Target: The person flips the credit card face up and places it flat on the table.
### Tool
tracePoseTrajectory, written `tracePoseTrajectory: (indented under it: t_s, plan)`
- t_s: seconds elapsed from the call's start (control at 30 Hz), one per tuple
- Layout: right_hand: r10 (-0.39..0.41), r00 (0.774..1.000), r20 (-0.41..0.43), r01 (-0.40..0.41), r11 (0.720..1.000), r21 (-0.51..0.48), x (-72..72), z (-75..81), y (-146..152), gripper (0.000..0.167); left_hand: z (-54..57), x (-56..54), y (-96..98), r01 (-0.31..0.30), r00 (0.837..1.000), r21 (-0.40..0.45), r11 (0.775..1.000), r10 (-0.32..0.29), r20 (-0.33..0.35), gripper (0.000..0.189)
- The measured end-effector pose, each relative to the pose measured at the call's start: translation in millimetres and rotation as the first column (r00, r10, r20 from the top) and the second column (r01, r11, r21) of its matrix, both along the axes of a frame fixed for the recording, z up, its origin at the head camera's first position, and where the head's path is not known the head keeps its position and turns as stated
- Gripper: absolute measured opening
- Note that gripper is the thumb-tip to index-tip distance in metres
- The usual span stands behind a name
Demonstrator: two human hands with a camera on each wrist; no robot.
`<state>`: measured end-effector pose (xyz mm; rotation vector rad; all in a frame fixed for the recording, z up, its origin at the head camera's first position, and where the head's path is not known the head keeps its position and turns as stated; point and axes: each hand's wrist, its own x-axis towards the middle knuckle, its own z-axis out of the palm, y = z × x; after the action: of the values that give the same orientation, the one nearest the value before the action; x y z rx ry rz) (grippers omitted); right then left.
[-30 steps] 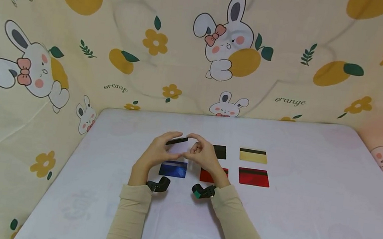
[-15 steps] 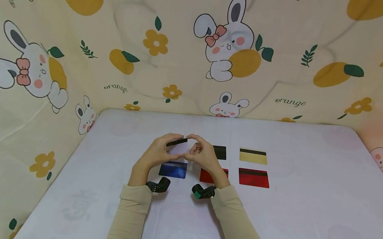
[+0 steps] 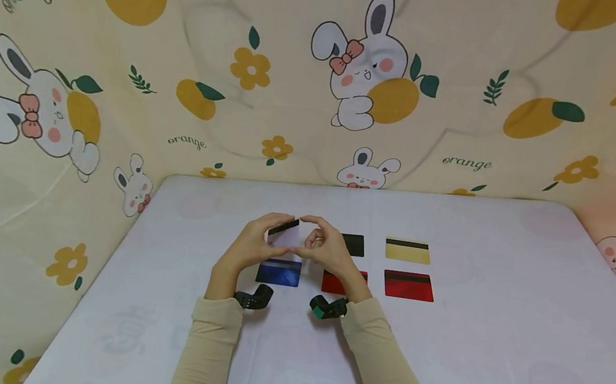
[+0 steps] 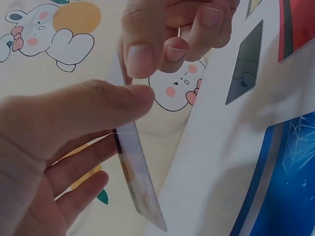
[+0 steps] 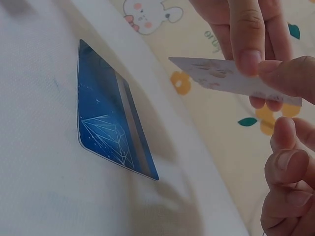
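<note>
A pale bank card (image 3: 286,236) with a black magnetic stripe is held up between both hands above the table. My left hand (image 3: 251,240) pinches it by the thumb and fingers, the thumb in front of the card (image 4: 142,182) in the left wrist view. My right hand (image 3: 330,247) pinches its other end; the thumb meets the left thumb, and the remaining fingers are curled. Below the hands lies a blue card (image 3: 278,272), its diamond pattern showing in the right wrist view. A red card (image 3: 336,281) is partly covered by the right wrist.
A black card (image 3: 355,245) lies partly behind the right hand. Further right are a gold card (image 3: 408,250) and another red card (image 3: 408,286), both flat. The white tabletop (image 3: 498,347) meets a patterned cloth wall (image 3: 282,33) at the back and sides.
The pale card has tipped slightly, its stripe now slanting more steeply up to the right. The right fingertips have shifted a little left. The cards on the table have stayed put.
</note>
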<state>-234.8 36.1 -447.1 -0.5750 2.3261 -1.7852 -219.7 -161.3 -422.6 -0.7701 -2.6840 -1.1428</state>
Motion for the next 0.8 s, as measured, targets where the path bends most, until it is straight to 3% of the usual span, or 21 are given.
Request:
tracePoseTrajectory:
  t_s: [0.3, 0.4, 0.63, 0.8]
  plan:
    - [0.019, 1.000, 0.005, -0.019, 1.000, 0.009, 16.8, 29.0, 2, 0.063, -0.5, -0.5, -2.9, -0.017, 1.000, 0.038, 0.999, 0.016, 0.023, 0.058]
    - [0.021, 1.000, 0.011, -0.021, 1.000, 0.007, 18.8, 30.8, 2, 0.061, 0.2, -0.1, -4.4, -0.019, 0.999, 0.056, 0.998, 0.017, 0.039, 0.058]
    - [0.037, 0.998, 0.056, -0.037, 0.999, -0.012, 16.3, 23.8, 2, 0.059, 0.9, 0.4, -6.8, -0.027, 0.998, 0.089, 0.996, 0.022, 0.055, 0.059]
    - [0.042, 0.996, 0.084, -0.039, 0.998, -0.045, 3.3, 3.0, 0, 0.062, 1.3, -0.3, -7.4, -0.023, 0.995, 0.141, 0.990, 0.009, 0.102, 0.059]
